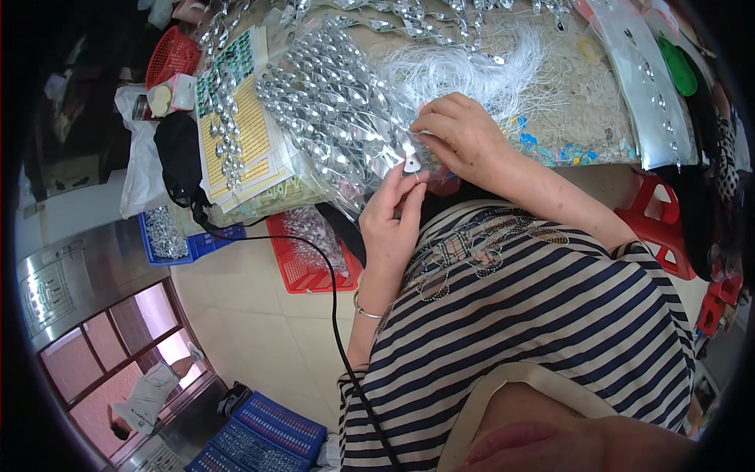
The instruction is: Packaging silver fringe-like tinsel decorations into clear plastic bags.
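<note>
My left hand (391, 220) is at the near edge of the table, thumb and fingers pinched by a small silver piece (411, 164) with a dark spot. Just above and to the right, my right hand (472, 143) is closed, its fingertips pressed together; anything fine between them is too small to make out. Left of both hands lies a broad sheet of silver faceted bead strands (330, 102), which look like clear-plastic or mirror drops. A loose bundle of white threads (472, 71) spreads behind my right hand.
Yellow-and-white cards (244, 141) carry another bead strand. A red basket (171, 57) stands far left. Below the table are a blue crate (169, 244) and a red crate (303, 287) of beads. A black cable (334, 315) crosses near my left arm. Red stools (661, 220) stand right.
</note>
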The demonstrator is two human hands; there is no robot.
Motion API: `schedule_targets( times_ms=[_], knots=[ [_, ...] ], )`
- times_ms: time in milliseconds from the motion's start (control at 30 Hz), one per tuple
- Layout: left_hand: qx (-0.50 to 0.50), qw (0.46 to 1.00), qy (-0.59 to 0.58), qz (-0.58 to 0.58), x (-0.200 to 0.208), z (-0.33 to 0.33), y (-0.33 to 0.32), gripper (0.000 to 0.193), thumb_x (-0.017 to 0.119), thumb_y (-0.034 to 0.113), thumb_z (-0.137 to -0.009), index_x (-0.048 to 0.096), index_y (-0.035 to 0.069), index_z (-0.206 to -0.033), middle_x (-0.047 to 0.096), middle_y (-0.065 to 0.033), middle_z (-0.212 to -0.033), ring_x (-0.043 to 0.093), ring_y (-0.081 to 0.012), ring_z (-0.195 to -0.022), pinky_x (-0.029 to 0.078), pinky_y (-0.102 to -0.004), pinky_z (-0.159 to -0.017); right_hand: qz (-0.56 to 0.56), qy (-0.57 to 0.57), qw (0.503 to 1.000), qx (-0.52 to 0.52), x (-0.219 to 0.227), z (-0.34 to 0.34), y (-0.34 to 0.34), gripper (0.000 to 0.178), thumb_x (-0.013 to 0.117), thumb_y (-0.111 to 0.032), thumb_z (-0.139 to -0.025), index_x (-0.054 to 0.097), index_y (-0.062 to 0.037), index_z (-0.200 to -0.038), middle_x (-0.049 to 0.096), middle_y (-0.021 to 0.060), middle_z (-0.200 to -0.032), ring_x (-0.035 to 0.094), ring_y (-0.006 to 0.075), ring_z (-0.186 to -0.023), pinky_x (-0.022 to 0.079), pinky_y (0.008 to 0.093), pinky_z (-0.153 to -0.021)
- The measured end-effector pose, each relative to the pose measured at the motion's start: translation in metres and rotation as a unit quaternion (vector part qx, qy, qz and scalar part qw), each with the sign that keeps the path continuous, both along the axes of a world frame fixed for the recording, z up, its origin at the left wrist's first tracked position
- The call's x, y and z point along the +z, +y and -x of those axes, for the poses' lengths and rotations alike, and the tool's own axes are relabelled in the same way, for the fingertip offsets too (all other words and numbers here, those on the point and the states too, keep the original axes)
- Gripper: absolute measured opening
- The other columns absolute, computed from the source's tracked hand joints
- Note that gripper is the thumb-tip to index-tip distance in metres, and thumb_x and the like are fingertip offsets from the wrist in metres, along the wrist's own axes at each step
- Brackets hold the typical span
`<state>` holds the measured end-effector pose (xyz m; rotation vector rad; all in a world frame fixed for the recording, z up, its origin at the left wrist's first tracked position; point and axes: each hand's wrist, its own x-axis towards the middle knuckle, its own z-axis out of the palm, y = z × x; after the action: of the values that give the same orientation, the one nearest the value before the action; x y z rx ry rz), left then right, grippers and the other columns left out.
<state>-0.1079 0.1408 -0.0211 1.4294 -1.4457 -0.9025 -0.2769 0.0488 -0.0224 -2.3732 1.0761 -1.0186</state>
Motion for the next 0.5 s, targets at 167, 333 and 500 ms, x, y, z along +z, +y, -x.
schedule_targets(
  times_ms=[167,333,500],
  knots=[
    [-0.041,0.976,-0.181,0.11,-0.008,-0.01,0.009,0.028,0.069,0.0,-0.083,0.07,0.004,-0.11,0.071,-0.0125,-0.095,0.067,-0.0283,-0.082,0.052,-0.0352,-0.076,-0.001,0.001,1.0,0.006,-0.005,0.0,0.001,0.019,0.068,-0.007,-0.08,0.066,-0.004,-0.099,0.063,0.0122,-0.103,0.058,0.0319,-0.098,0.047,0.04,-0.086],
    [-0.042,0.96,-0.215,0.176,-0.008,-0.008,0.006,0.024,0.068,-0.001,-0.083,0.07,0.003,-0.107,0.07,-0.0132,-0.104,0.066,-0.0294,-0.086,0.053,-0.036,-0.076,0.012,-0.052,0.998,-0.016,0.01,-0.004,0.013,0.015,0.07,-0.008,-0.079,0.064,-0.0038,-0.092,0.062,0.0126,-0.098,0.058,0.032,-0.095,0.046,0.0405,-0.082],
    [-0.057,0.959,-0.208,0.187,-0.012,-0.01,0.011,0.026,0.067,-0.002,-0.081,0.07,0.002,-0.106,0.069,-0.0117,-0.11,0.065,-0.029,-0.087,0.053,-0.0361,-0.077,-0.009,0.032,0.998,0.046,0.027,0.008,0.031,0.011,0.072,-0.011,-0.078,0.063,-0.0042,-0.079,0.061,0.0089,-0.078,0.06,0.0295,-0.077,0.047,0.0406,-0.071]
  ],
)
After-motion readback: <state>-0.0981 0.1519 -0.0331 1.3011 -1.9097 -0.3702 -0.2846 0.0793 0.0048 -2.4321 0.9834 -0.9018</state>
